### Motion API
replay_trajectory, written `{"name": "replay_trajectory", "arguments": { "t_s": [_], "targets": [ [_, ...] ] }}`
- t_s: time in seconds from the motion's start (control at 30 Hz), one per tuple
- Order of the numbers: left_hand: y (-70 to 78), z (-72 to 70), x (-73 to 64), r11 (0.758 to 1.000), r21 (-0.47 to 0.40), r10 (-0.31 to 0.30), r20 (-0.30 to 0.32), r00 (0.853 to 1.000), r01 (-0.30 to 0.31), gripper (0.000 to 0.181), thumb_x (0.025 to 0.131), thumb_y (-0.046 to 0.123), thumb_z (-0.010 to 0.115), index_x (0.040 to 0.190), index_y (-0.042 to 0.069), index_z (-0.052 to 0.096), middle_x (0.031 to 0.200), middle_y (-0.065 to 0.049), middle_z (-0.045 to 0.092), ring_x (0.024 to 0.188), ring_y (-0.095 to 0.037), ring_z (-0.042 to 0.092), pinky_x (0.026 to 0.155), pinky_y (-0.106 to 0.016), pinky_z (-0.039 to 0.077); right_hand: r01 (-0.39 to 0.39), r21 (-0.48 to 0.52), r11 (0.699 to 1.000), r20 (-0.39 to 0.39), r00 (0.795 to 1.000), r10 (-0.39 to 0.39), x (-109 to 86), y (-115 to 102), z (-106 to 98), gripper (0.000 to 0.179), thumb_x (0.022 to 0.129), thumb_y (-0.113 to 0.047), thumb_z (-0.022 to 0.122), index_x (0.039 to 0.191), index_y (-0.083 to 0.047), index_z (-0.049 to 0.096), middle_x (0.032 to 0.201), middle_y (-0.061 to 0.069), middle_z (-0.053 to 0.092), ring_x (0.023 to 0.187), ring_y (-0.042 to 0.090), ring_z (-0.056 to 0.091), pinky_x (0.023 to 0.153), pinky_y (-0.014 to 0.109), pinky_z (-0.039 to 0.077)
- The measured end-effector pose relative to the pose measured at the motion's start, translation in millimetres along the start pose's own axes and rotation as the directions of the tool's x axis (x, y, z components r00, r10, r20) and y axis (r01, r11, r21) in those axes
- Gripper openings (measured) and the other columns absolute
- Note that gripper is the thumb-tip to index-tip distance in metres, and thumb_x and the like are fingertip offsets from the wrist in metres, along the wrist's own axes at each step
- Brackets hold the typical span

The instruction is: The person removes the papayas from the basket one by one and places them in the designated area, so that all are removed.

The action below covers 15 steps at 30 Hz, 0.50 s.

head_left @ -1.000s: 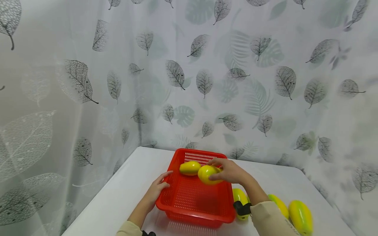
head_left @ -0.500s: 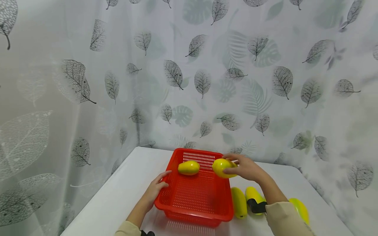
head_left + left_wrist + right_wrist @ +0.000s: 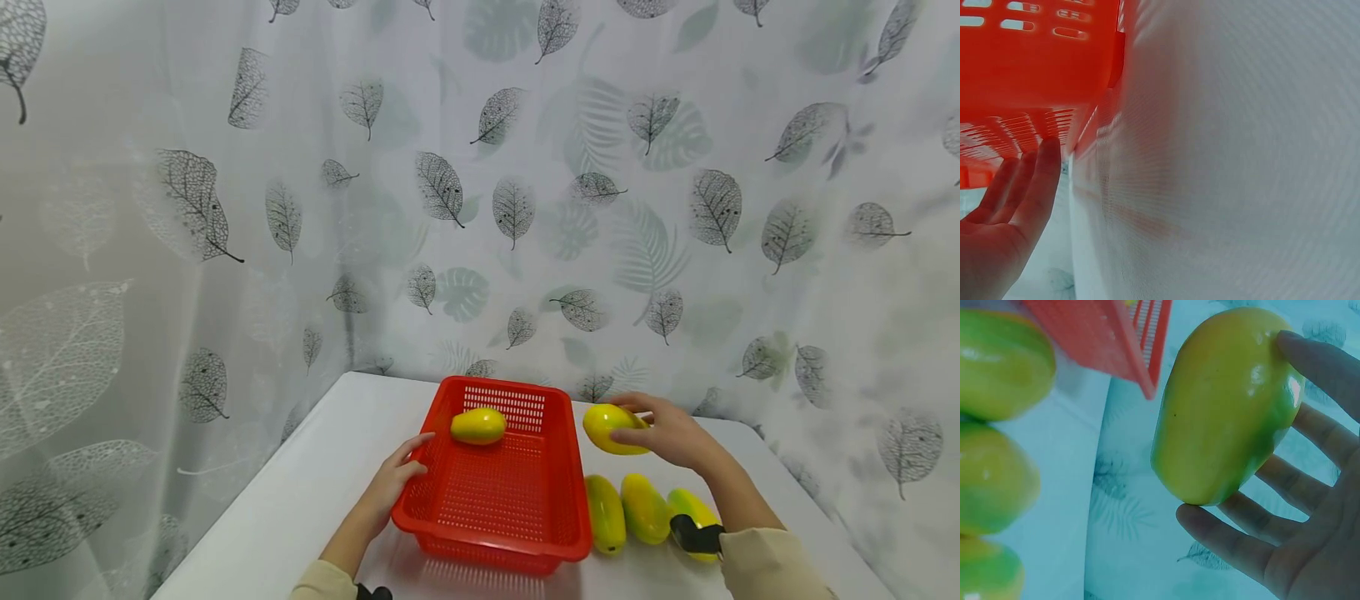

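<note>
The right hand (image 3: 671,433) has carried the mango (image 3: 613,428) out of the red basket (image 3: 495,533) — it now hangs just right of the far rim, long axis crosswise, fingers curled round it. The left hand (image 3: 396,482) rests flat-fingered against the basket's left wall.

Red basket (image 3: 491,500) — yellow-green mangoes (image 3: 615,427) (glossy) — white table (image 3: 315,492), grey leaf-print curtain (image 3: 480,192).

I see a white table (image 3: 300,500) pushed into a corner, its top smooth and faintly glossy. Behind it and along the left side hangs a pale curtain (image 3: 525,208) printed with grey and soft green leaves. Even, diffuse light fills the scene, casting only faint shadows.
</note>
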<state>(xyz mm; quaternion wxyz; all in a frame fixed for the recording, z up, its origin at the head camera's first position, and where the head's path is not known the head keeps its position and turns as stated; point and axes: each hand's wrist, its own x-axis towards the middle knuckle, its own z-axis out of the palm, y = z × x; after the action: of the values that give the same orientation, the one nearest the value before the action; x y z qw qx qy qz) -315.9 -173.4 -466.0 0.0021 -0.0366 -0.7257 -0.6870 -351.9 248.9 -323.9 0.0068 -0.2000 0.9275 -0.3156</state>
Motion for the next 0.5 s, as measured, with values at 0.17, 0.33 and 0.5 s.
{"name": "replay_trajectory", "arguments": {
  "t_s": [0.17, 0.33, 0.5],
  "targets": [
    [-0.4, -1.2, -0.4, 1.000, 0.001, 0.001, -0.007, 1.000, -0.001, 0.058, 0.099, 0.013, 0.051, 0.156, 0.016, 0.043, 0.157, -0.026, 0.042, 0.130, -0.045, 0.054, 0.095, -0.053, 0.060, -0.056, -0.056, 0.997, -0.039, 0.998, 0.054, -11.3, 17, -11, 0.066, 0.092, -0.047, 0.072, 0.144, -0.009, 0.056, 0.144, 0.030, 0.054, 0.119, 0.049, 0.060, 0.083, 0.049, 0.061],
    [-0.7, -2.6, -1.3, 1.000, 0.008, -0.009, -0.013, 1.000, 0.009, 0.058, 0.099, 0.013, 0.052, 0.156, 0.016, 0.043, 0.157, -0.026, 0.042, 0.131, -0.046, 0.053, 0.097, -0.053, 0.059, -0.123, -0.111, 0.986, -0.060, 0.991, 0.116, -24.7, 40, -20, 0.070, 0.093, -0.051, 0.071, 0.144, -0.006, 0.055, 0.142, 0.035, 0.054, 0.119, 0.054, 0.058, 0.084, 0.055, 0.060],
    [-1.3, -3.5, -2.2, 1.000, 0.001, -0.009, -0.007, 1.000, 0.009, 0.059, 0.099, 0.012, 0.051, 0.157, 0.016, 0.043, 0.157, -0.026, 0.041, 0.132, -0.047, 0.052, 0.097, -0.053, 0.059, -0.185, -0.165, 0.969, -0.093, 0.981, 0.172, -35.9, 65, -32, 0.076, 0.093, -0.055, 0.069, 0.144, -0.001, 0.054, 0.140, 0.038, 0.053, 0.119, 0.058, 0.055, 0.084, 0.061, 0.057]
  ]
}}
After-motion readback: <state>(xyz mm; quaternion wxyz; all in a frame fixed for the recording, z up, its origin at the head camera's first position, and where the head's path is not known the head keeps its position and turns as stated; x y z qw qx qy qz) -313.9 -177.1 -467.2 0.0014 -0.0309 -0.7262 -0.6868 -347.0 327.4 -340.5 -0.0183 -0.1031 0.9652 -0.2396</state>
